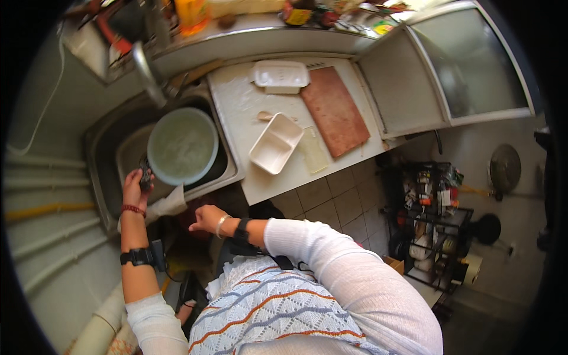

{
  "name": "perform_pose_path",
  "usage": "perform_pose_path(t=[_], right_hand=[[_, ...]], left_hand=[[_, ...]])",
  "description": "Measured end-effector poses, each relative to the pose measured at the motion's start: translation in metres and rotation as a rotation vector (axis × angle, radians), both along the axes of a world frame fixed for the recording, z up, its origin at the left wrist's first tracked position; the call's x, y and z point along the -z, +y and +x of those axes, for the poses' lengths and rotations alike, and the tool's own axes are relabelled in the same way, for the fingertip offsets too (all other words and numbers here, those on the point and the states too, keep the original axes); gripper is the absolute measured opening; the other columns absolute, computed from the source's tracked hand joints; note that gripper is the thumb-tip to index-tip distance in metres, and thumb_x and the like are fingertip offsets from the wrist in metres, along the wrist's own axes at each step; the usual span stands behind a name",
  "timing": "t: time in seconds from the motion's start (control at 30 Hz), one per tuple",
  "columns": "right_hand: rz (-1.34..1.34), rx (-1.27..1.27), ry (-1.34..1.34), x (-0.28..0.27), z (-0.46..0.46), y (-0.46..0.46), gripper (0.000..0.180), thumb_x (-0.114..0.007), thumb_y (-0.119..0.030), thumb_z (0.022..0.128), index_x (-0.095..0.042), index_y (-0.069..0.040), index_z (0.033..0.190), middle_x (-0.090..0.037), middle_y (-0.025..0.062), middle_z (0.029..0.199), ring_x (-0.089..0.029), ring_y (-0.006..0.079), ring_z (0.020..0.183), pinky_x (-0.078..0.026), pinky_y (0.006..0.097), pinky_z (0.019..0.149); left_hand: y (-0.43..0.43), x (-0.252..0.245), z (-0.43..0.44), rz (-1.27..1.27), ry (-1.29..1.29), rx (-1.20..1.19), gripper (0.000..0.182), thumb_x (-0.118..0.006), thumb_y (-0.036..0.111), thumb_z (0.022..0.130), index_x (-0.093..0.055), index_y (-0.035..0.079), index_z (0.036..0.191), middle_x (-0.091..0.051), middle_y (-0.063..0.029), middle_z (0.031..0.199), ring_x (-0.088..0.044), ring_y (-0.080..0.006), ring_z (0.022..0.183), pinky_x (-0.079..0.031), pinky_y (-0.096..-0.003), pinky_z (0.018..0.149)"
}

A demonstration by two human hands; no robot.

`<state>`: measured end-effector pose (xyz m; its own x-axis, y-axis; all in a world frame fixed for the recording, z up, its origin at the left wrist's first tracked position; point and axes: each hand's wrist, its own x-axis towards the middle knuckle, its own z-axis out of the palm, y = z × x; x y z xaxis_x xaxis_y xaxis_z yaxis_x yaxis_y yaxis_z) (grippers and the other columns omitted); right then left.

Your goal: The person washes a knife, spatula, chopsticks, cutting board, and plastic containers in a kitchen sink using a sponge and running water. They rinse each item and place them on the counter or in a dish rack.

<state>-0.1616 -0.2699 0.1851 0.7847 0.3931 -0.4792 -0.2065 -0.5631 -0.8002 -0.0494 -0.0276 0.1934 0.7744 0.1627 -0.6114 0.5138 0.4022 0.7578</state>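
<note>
My left hand (137, 188), with a red bracelet on the wrist, holds a small dark object (146, 175) at the left edge of a round basin (214, 153); what it is, I cannot tell. Cloudy, greenish water fills the basin, which stands in a metal sink (104, 146) below a curved faucet (148, 77). My right hand (209, 219), wearing a silver-coloured bracelet, hangs in front of the sink with its fingers curled and no object visible in it. A pale cloth (166, 204) lies over the sink's front rim between the hands.
On the white counter (262, 191) are a two-compartment container (271, 155), a lidded white container (282, 75), a wooden spoon (265, 116), a translucent sheet (316, 155) and a reddish-brown board (336, 111). A cabinet with a glass door (475, 66) stands right; a black rack (461, 219) holds several items.
</note>
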Motion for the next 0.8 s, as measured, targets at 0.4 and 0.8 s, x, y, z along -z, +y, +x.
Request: perform_pose_path(t=[0.4,0.8], right_hand=[[-0.647,1.305,-0.341,-0.001,0.01,-0.476,0.026,-0.063,-0.014,0.077,-0.058,-0.005,0.1,-0.062,0.0143,0.087,-0.061,0.0285,0.082,-0.05,0.0401,0.077],[-0.992,0.883,-0.179,0.069,0.031,-0.592,0.019,-0.059,-0.02,0.08,-0.058,-0.002,0.088,-0.057,0.0197,0.101,-0.06,0.0394,0.089,-0.051,0.05,0.075]], left_hand=[[-0.079,0.03,0.044,0.021,0.116,0.146,0.014,-0.054,0.018,0.094,-0.048,0.013,0.106,-0.065,-0.0083,0.096,-0.065,-0.0212,0.078,-0.052,-0.0322,0.055],[-0.149,0.014,0.057,0.133,0.21,0.04,0.014,-0.054,0.019,0.094,-0.052,0.013,0.106,-0.065,-0.006,0.094,-0.065,-0.0189,0.077,-0.052,-0.0301,0.055]])
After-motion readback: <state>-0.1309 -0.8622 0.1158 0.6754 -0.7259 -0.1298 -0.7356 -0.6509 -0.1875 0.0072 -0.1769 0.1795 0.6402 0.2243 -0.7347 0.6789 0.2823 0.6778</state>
